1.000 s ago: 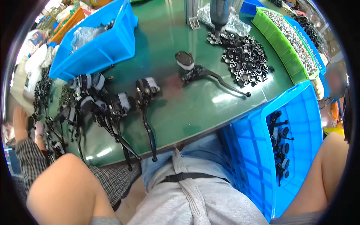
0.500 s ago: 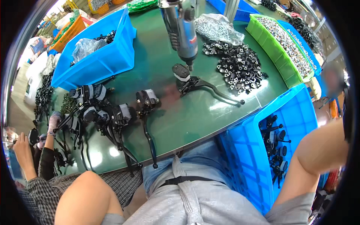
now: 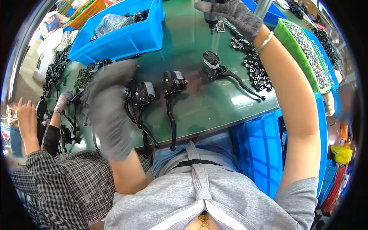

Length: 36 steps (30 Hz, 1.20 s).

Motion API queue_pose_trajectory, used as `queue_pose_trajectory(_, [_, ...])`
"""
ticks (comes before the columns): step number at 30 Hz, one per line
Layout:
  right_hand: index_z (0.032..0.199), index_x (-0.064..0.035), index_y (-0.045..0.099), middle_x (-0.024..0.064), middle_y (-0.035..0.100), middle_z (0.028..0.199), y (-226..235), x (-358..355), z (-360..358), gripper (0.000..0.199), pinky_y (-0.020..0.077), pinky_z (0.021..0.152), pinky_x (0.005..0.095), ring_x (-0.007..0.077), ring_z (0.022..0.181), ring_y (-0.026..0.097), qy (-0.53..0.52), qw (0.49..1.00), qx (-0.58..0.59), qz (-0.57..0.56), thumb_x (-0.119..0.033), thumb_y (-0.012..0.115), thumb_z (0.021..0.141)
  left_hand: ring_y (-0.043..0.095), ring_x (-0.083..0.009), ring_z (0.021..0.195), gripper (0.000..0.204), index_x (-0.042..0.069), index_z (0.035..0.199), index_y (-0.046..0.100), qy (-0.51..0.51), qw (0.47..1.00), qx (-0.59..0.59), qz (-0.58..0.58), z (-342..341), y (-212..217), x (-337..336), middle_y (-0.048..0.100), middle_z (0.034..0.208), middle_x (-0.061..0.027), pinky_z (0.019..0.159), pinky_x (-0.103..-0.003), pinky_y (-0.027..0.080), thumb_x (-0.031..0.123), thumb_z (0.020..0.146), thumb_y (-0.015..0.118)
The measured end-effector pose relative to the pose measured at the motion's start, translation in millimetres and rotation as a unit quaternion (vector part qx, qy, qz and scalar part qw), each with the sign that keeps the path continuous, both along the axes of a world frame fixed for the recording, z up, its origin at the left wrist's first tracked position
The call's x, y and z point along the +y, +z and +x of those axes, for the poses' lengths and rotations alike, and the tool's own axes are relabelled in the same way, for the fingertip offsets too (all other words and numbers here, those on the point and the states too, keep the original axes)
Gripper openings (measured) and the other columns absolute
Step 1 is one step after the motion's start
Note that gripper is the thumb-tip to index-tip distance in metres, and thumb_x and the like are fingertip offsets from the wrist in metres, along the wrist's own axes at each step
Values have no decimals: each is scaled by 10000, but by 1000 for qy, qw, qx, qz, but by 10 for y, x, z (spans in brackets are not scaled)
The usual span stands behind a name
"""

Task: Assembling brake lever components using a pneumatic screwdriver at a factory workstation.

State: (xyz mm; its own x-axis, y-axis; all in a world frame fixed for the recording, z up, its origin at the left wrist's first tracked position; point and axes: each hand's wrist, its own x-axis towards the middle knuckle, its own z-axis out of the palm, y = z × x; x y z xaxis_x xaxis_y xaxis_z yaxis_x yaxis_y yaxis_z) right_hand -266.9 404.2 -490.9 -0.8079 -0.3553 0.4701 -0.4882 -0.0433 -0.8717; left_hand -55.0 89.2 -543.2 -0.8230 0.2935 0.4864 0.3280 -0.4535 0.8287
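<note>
My right hand (image 3: 240,18), in a grey knit glove, is at the top with its fingers closed around a power screwdriver (image 3: 211,18), which points down. Below its tip, a black brake lever assembly (image 3: 211,60) with a reservoir lies on the green table. My gloved left hand (image 3: 109,115) is smeared by motion over the group of brake lever assemblies at the left; its fingers cannot be made out. Just right of it lie two more lever assemblies, one (image 3: 145,94) close by and another (image 3: 174,82) farther right, levers toward me.
A blue bin (image 3: 119,44) holds black parts and a plastic bag. Small black clamps (image 3: 256,73) lie in a pile beneath my right forearm. A green tray (image 3: 306,53) of small metal parts stands at right, above a large blue crate (image 3: 257,153). At left, a co-worker's hand (image 3: 27,117) is raised.
My right hand has come in from the right and taken hold of the screwdriver. My left hand has moved up over the levers at left. The whole view has shifted.
</note>
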Motion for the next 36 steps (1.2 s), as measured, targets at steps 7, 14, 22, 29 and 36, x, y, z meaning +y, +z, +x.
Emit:
queue_pose_trajectory(7, [1258, -69, 557, 20, 667, 993, -5, -237, 123, 496, 512, 744, 278, 116, 907, 637, 22, 999, -27, 14, -248, 806, 868, 615, -344, 1121, 473, 81, 1232, 639, 282, 755, 128, -578, -517, -541, 651, 652, 1216, -162, 992, -409, 479, 243, 811, 784])
queue_pose_trajectory(14, [1061, -60, 602, 78, 673, 866, -94, -440, 795, 374, 503, 625, 273, 133, 697, 627, 66, 988, -138, -23, -287, 805, 845, 617, -347, 1045, 292, 36, 1077, 652, 419, 752, 161, -482, -655, -1206, 866, 633, 1089, -188, 972, -449, 483, 146, 828, 760])
queue_pose_trajectory(22, [1100, -17, 589, 85, 599, 824, -322, -558, 958, 462, 496, 735, 401, 209, 718, 584, 117, 951, -103, -266, -425, 674, 902, 592, -182, 922, 415, -9, 1206, 558, 372, 870, 18, -322, -568, -1361, 1102, 559, 1004, -83, 900, -315, 498, -41, 830, 730])
queue_pose_trajectory(29, [1098, -21, 592, 91, 612, 832, -283, -617, 1063, 458, 507, 733, 388, 210, 726, 599, 103, 960, -99, -241, -409, 710, 885, 513, -94, 862, 484, 28, 1285, 526, 308, 921, -15, -239, -542, -1275, 1204, 490, 963, 1, 869, -243, 494, -99, 840, 668])
queue_pose_trajectory(36, [974, -14, 618, 81, 614, 766, -105, -737, 1228, 344, 513, 667, 328, 185, 680, 607, -49, 996, -35, -59, -332, 713, 881, 440, -66, 821, 553, 58, 1333, 515, 288, 922, -7, -259, -571, -1264, 1191, 441, 921, 40, 830, -202, 451, -119, 827, 649])
